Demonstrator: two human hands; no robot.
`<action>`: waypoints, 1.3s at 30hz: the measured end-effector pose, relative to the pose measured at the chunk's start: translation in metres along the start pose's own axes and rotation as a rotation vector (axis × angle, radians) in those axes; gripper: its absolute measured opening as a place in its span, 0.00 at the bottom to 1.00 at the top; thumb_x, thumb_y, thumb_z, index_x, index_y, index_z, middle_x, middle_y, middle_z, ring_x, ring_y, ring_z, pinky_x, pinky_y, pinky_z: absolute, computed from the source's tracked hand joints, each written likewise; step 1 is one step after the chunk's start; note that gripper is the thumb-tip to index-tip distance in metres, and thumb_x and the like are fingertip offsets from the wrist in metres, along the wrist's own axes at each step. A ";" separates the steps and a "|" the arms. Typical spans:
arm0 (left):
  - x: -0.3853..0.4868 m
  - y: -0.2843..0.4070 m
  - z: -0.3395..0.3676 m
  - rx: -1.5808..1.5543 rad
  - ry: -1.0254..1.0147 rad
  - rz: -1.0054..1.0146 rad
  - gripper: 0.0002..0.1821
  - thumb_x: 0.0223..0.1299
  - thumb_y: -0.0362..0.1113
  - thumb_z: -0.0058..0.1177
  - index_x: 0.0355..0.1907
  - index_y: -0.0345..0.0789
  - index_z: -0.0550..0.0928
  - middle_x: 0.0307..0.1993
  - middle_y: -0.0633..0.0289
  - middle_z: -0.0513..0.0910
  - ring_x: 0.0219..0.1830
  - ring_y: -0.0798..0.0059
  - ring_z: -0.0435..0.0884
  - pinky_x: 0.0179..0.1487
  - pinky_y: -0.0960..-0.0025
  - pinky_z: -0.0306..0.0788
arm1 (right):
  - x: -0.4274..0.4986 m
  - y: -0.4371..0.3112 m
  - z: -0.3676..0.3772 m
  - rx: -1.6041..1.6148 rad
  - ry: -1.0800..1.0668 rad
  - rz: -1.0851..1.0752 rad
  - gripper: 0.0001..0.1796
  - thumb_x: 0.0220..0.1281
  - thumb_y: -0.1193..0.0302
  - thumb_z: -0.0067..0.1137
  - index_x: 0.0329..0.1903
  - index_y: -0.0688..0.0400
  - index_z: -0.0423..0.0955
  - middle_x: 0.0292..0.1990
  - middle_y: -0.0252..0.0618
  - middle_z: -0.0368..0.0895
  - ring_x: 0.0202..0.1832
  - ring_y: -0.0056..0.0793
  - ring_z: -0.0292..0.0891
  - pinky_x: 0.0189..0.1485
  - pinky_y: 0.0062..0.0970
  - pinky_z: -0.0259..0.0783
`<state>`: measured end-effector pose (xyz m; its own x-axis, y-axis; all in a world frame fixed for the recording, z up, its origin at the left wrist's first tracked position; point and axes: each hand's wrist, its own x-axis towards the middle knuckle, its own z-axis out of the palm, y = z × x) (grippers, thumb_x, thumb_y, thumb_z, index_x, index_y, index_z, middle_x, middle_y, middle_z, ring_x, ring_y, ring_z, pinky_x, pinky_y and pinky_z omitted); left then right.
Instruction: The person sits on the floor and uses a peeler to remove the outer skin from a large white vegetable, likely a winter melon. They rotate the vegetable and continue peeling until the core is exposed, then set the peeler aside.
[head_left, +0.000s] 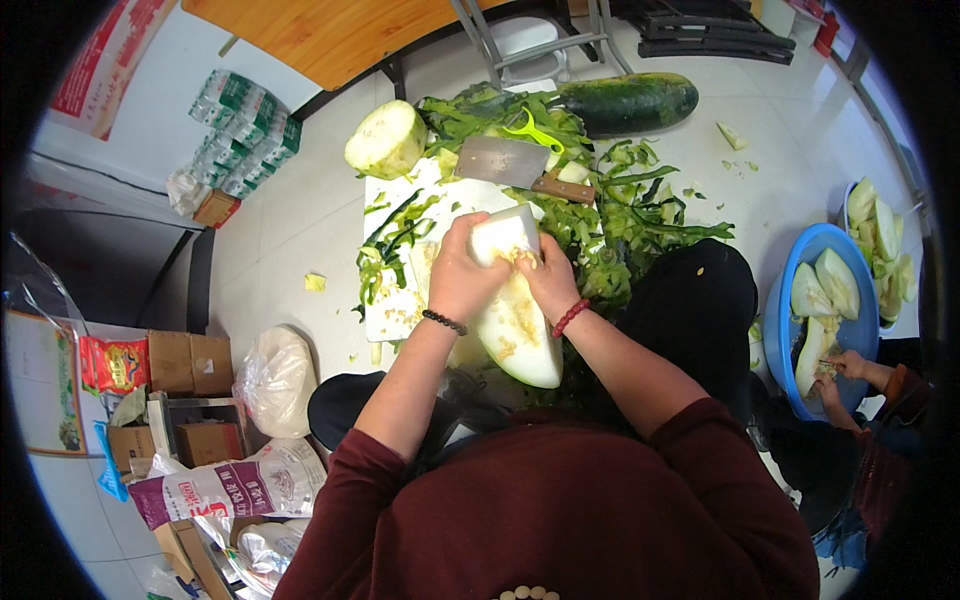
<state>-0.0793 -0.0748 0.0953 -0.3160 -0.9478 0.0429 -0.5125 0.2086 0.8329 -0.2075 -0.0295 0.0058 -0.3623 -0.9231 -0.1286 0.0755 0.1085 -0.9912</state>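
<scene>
Both hands are on a long peeled wedge of winter melon (521, 341) held over my lap. My left hand (466, 262) grips its upper left side. My right hand (549, 276) is at the seedy core, its fingers among loose seeds and pulp. Beyond them a cleaver (504, 161) with a wooden handle lies on green peelings (472, 112), a lime-green peeler (536, 133) just above it. A cut melon piece (386, 140) stands at the upper left of a white board (386, 304) strewn with seeds and peel.
An unpeeled winter melon (630, 103) lies beyond the peelings. At right, a co-worker's hands (840, 371) work over a blue basin (784, 300) of melon pieces; another bowl of pieces (883, 247) stands behind. A plastic bag (277, 382) and boxes (191, 364) are at left.
</scene>
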 end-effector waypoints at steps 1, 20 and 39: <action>-0.001 0.001 0.002 0.039 0.025 0.003 0.28 0.46 0.35 0.63 0.55 0.40 0.76 0.48 0.50 0.80 0.51 0.57 0.81 0.55 0.63 0.75 | -0.001 0.000 0.000 0.000 -0.006 0.001 0.28 0.57 0.60 0.61 0.55 0.65 0.71 0.47 0.54 0.81 0.48 0.46 0.80 0.53 0.37 0.72; -0.005 -0.009 0.012 -0.379 0.108 -0.094 0.21 0.68 0.40 0.57 0.62 0.39 0.77 0.44 0.61 0.83 0.44 0.79 0.79 0.46 0.74 0.75 | 0.014 -0.015 -0.010 0.205 -0.126 0.159 0.18 0.68 0.70 0.56 0.57 0.65 0.73 0.45 0.37 0.82 0.44 0.22 0.77 0.48 0.23 0.74; -0.026 -0.032 0.033 -0.470 0.082 -0.272 0.31 0.48 0.33 0.61 0.56 0.26 0.69 0.46 0.51 0.81 0.43 0.67 0.82 0.46 0.68 0.78 | 0.023 0.001 -0.001 -0.031 -0.183 -0.058 0.41 0.56 0.58 0.64 0.70 0.59 0.59 0.59 0.54 0.74 0.61 0.48 0.73 0.63 0.36 0.67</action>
<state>-0.0811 -0.0490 0.0492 -0.1492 -0.9721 -0.1810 -0.1488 -0.1589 0.9760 -0.2170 -0.0496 0.0018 -0.1904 -0.9795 -0.0661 0.0300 0.0615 -0.9977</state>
